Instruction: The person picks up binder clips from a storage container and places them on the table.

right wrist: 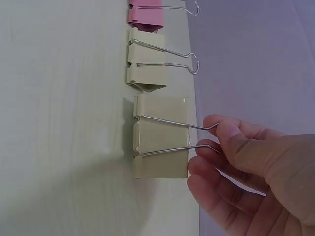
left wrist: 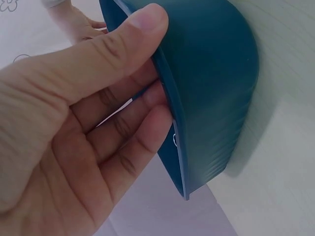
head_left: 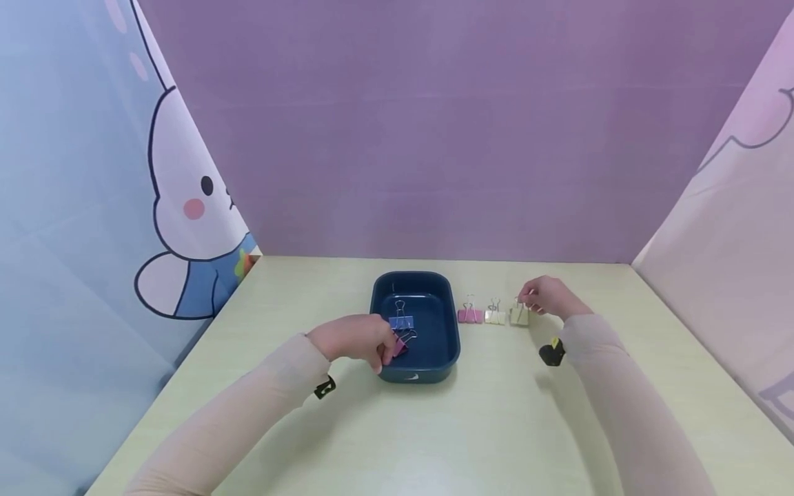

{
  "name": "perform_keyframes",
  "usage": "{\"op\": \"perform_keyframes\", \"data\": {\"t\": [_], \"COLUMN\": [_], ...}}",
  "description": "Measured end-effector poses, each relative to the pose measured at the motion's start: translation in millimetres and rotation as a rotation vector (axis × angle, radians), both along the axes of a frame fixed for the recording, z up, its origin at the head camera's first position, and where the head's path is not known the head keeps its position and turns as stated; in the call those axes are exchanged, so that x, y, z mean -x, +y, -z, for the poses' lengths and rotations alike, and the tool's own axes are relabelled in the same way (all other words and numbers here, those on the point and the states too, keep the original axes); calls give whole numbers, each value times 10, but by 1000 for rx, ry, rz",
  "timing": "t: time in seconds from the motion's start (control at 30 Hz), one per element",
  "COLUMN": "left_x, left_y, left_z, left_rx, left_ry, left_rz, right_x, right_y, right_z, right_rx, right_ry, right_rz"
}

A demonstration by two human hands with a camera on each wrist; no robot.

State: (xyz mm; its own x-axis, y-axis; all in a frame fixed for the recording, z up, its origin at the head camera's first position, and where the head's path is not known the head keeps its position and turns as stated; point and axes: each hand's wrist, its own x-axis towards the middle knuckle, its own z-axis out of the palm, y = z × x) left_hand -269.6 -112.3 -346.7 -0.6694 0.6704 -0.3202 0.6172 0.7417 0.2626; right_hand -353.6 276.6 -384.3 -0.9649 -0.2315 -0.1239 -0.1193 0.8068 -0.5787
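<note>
On the left, my left hand (head_left: pixel 360 337) pinches the rim of a dark blue plastic bin (head_left: pixel 434 337). In the left wrist view the thumb lies outside the bin wall (left wrist: pixel 211 73), with the other fingers inside. A blue binder clip (head_left: pixel 401 322) and a dark pink binder clip (head_left: pixel 400 346) lie in the bin beside that hand. Over on the right, my right hand (head_left: pixel 548 296) pinches the wire handles of a pale yellow binder clip (right wrist: pixel 162 137) between thumb and fingers. That clip stands at the right end of a short row.
Left of the held clip stand another pale yellow binder clip (head_left: pixel 495 315) and a pink one (head_left: pixel 470 315), right of the bin. All are on a light wooden table (head_left: pixel 484 434). A purple backdrop (head_left: pixel 434 138) rises behind, with printed cloth (head_left: pixel 80 207) at the left.
</note>
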Motion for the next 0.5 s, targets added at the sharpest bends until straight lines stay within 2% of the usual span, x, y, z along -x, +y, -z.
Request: {"op": "perform_keyframes", "data": {"t": [0.5], "left_x": [-42], "left_y": [-64], "left_z": [-50], "left_rx": [-9], "left_ry": [4], "left_rz": [23], "right_x": [-60], "right_y": [-83], "right_z": [0], "right_rx": [-56], "right_ry": [16], "right_rz": [32]}}
